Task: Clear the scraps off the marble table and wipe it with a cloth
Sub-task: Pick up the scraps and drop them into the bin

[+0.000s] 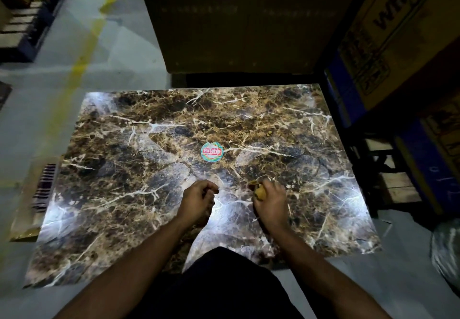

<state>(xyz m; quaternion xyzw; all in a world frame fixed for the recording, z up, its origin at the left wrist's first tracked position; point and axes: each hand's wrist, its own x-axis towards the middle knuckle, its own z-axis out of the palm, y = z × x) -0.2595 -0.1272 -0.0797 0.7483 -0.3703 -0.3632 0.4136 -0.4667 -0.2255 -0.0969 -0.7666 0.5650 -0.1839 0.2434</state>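
Note:
The brown, white-veined marble table (124, 169) fills the middle of the head view. Both my hands hover over its near centre. My right hand (271, 201) grips a bunch of tan scraps (258, 190), which stick out between thumb and fingers. My left hand (199, 199) is beside it with fingers curled; whether it holds a small scrap I cannot tell. One small tan scrap (269, 134) lies on the marble toward the far right. A round red and teal sticker (212, 152) sits at the table's centre.
A big dark cardboard box (236, 20) stands behind the table's far edge. Printed cartons (398, 32) are stacked at the right, with wooden pieces (398, 186) below them. A flat carton with a barcode (42, 189) lies by the left edge. Grey floor with a yellow line (82, 57) lies left.

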